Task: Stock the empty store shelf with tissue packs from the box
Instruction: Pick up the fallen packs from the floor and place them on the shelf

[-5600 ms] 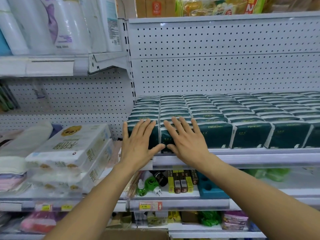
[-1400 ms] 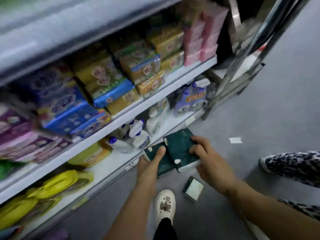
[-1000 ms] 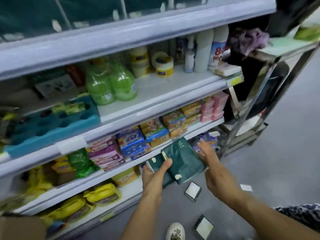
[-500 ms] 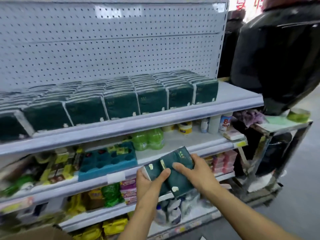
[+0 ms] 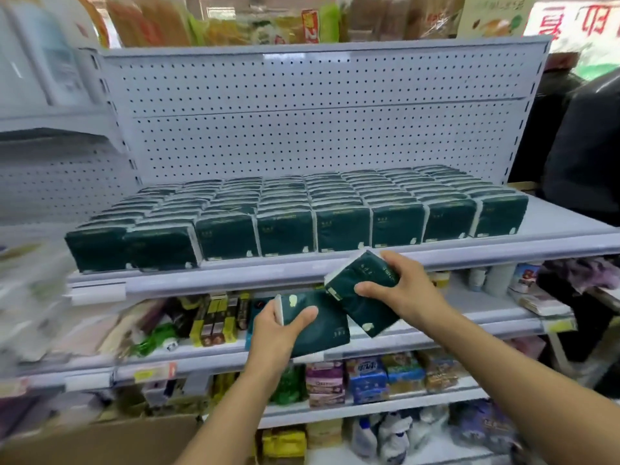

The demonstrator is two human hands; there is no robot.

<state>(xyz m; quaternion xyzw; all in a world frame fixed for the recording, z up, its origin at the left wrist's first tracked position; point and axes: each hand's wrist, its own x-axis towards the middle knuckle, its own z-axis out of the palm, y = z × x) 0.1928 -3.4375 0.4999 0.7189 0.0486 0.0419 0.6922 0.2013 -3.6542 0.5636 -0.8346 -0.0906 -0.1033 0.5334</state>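
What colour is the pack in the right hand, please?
Dark green with white ends, the pack in the right hand; head view.

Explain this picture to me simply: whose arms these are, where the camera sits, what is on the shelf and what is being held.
There is no machine here. The camera is worn on a person's head and looks forward and down, so the two bare arms are that person's own. The grey shelf in front holds rows of dark green tissue packs standing upright. The left hand grips one tissue pack and the right hand grips another, tilted, both below the shelf's front edge. A cardboard box shows at the bottom left.
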